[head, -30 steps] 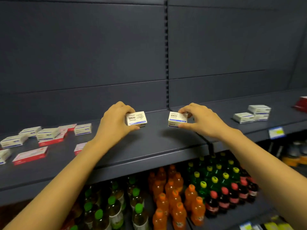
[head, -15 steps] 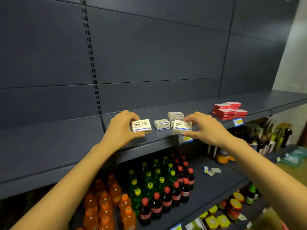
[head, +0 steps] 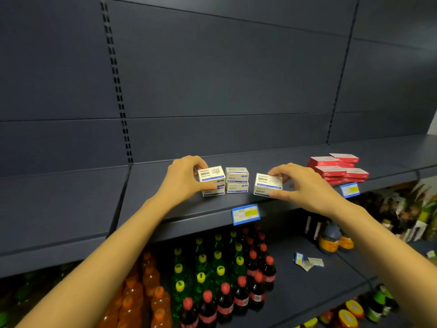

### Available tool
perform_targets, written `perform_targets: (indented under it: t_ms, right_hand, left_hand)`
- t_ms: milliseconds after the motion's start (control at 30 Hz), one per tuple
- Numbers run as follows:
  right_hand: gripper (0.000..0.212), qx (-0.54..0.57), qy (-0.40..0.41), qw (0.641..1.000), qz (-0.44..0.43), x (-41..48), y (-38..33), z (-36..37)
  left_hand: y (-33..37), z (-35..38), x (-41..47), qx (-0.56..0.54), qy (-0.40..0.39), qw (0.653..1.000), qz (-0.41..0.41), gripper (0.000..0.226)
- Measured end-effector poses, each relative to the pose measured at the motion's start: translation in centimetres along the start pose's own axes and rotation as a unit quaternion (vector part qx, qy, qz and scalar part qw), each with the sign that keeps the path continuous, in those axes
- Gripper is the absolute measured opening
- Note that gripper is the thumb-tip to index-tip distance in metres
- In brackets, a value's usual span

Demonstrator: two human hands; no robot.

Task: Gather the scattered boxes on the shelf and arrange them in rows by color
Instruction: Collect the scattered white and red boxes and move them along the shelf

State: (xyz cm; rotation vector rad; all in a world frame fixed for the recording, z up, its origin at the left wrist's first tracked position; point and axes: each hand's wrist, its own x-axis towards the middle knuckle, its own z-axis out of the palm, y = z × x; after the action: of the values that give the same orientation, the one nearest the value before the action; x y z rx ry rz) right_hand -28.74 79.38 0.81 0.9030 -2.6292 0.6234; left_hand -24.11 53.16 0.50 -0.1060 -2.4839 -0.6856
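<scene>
On the dark grey metal shelf, the left hand grips a small white-and-blue cardboard box resting atop another. Just beside it stands a two-high white stack. The right hand grips a second white box apart from these. Flat red boxes sit grouped farther right. Judgement: partly sorted; white row unfinished.
</scene>
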Motion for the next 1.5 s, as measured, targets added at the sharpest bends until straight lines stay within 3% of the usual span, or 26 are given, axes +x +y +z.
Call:
perform_targets:
  t_ms: [233, 467, 633, 733, 900, 1233, 1500]
  right_hand:
    - [0.043, 0.013, -0.014, 1.0, -0.001, 4.0, 3.0, 0.2]
    - [0.041, 0.036, -0.059, 0.998, -0.003, 7.5, 5.2, 2.1]
    - [0.041, 0.03, -0.184, 0.982, -0.031, 9.0, 5.9, 2.5]
    - [0.04, 0.057, -0.152, 0.985, -0.065, 10.6, 5.0, 1.2]
    - [0.036, 0.071, -0.101, 0.981, -0.151, 13.8, 0.5, 0.5]
    - [0.039, 0.034, -0.169, 0.932, -0.318, 13.8, -12.3, 6.1]
    - [0.038, 0.052, -0.203, 0.9, -0.381, 11.6, -24.1, 10.3]
  left_hand:
    - [-2.0, 1.6, 2.2, -0.025, -0.067, 0.996, -0.048, 0.038]
    - [-2.5, 1.8, 2.0, -0.022, -0.04, 0.998, -0.05, 0.042]
    - [-2.7, -0.2, 1.8, -0.016, 0.02, 0.996, -0.081, 0.028]
    - [-3.1, -1.7, 1.2, 0.015, 0.039, 0.993, -0.106, 0.021]
    - [-3.5, -4.4, -1.4, 0.126, 0.07, 0.977, -0.159, 0.026]
    - [-4.5, -11.7, -11.7, 0.296, 0.116, 0.903, -0.288, 0.032]
    - [-6.6, -19.2, -21.4, 0.34, 0.152, 0.859, -0.35, 0.033]
